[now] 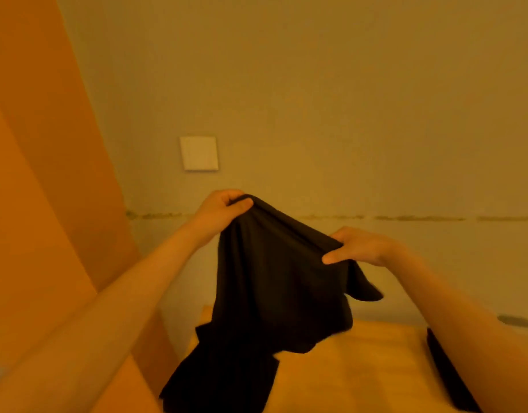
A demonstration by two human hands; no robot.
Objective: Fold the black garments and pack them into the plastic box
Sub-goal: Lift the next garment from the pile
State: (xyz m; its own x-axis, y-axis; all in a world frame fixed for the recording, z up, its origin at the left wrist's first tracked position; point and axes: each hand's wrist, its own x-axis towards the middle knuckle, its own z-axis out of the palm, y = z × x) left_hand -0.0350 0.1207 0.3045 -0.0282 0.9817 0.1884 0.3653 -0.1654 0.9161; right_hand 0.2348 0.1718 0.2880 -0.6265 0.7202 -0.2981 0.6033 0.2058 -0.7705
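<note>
A black garment point(274, 281) hangs in the air in front of the wall, its lower part draping down onto the wooden table point(361, 368). My left hand point(224, 210) grips its top edge at the upper left. My right hand point(358, 245) pinches the same edge lower and to the right. More black cloth point(224, 380) lies under it on the table's left side. Another black piece point(447, 374) lies at the table's right, partly behind my right forearm. The plastic box is not in view.
A plain wall with a white switch plate point(199, 153) stands behind the table. An orange wooden panel point(48, 174) runs down the left side, close to my left arm.
</note>
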